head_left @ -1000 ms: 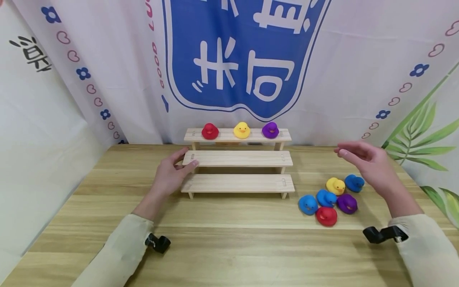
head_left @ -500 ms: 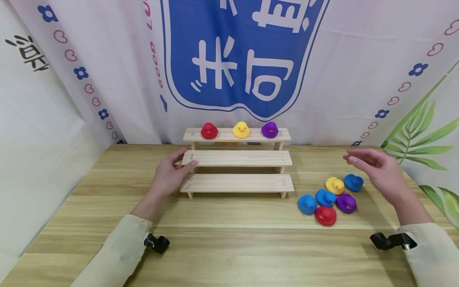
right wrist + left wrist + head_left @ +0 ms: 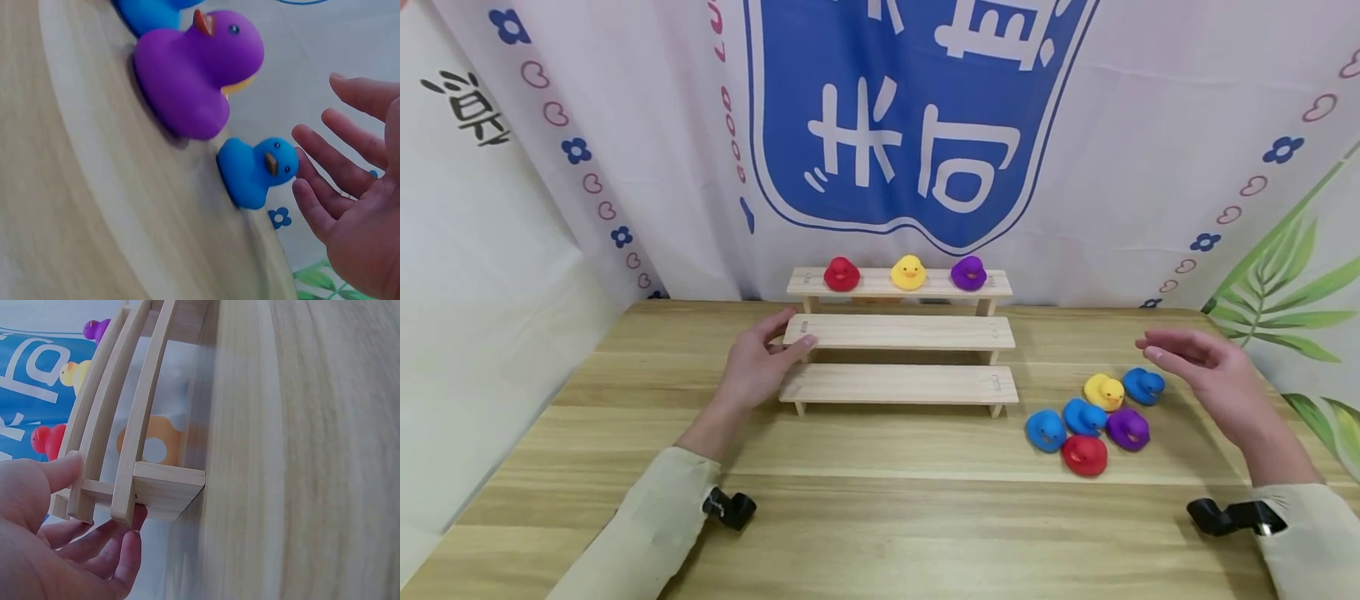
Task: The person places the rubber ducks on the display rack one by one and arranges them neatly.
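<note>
My left hand (image 3: 758, 363) grips the left end of a three-tier wooden display stand (image 3: 902, 332), its thumb on top of the middle step. In the left wrist view, the other fingers (image 3: 128, 556) curl around the stand's end. A red duck (image 3: 842, 274), a yellow duck (image 3: 909, 272) and a purple duck (image 3: 968, 272) sit on the top step. My right hand (image 3: 1213, 379) hovers with loosely bent fingers and holds nothing. Nearest to it is a dark blue duck (image 3: 1144, 386), which the right wrist view shows beyond a purple duck (image 3: 187, 81).
Grouped right of the stand on the wooden table (image 3: 880, 517) are a yellow duck (image 3: 1103, 392), two lighter blue ducks (image 3: 1046, 431), a purple duck (image 3: 1128, 429) and a red duck (image 3: 1085, 456). A printed curtain (image 3: 1112, 167) hangs behind the table.
My right hand has moved to the right and slightly towards me, away from the stand. My left hand keeps its grip, and the ducks stay where they were.
</note>
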`<state>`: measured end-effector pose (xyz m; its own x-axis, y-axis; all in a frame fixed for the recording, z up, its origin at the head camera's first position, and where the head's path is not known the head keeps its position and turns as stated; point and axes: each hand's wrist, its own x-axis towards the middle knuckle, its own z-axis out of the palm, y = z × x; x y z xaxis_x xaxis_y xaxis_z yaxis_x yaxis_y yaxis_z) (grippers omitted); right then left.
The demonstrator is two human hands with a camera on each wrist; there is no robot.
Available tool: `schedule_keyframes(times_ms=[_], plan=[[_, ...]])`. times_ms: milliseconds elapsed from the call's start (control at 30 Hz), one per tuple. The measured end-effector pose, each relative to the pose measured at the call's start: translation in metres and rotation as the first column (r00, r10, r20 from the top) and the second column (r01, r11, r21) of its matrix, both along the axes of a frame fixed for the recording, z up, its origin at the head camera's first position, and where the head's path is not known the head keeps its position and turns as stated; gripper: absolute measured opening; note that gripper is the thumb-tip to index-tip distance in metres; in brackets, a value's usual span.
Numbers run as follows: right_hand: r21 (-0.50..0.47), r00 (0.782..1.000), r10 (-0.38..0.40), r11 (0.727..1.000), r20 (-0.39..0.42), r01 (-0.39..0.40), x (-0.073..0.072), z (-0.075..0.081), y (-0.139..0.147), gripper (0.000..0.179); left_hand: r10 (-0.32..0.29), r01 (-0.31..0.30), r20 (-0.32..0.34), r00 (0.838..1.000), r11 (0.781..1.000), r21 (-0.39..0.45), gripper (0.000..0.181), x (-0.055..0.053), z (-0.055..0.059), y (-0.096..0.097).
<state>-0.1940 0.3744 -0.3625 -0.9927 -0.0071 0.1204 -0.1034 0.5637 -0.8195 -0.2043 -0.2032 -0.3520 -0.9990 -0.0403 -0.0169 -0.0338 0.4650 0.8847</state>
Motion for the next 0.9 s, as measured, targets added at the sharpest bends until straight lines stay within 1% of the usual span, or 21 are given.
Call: schedule_keyframes(times_ms=[167, 367, 600, 733, 900], plan=[[-0.019, 1.000, 0.019, 1.000, 0.005, -0.018, 0.003, -0.005, 0.009, 0.037, -0.008, 0.008, 0.003, 1.000, 1.000, 0.010, 0.077, -0.001, -0.002, 0.002], [-0.021, 0.998, 0.040, 0.999, 0.044, -0.039, 0.002, -0.008, 0.016, 0.043, 0.000, 0.000, 0.000, 1.000, 1.000, -0.004, 0.078, -0.001, -0.002, 0.002], [0.052, 0.996, 0.073, 0.996, 0.047, -0.076, -0.001, -0.013, 0.020, 0.046, -0.002, 0.002, -0.007, 1.000, 1.000, -0.014, 0.078, -0.001, -0.001, -0.001], [0.084, 0.992, 0.093, 0.991, 0.088, -0.101, -0.002, -0.015, 0.022, 0.049, -0.001, 0.001, -0.004, 1.000, 1.000, -0.013, 0.078, 0.000, -0.001, -0.001], [0.076, 0.984, 0.117, 0.989, 0.136, -0.128, -0.001, -0.016, 0.025, 0.052, -0.005, 0.005, 0.000, 1.000, 1.000, -0.019, 0.078, -0.001, -0.002, -0.001]])
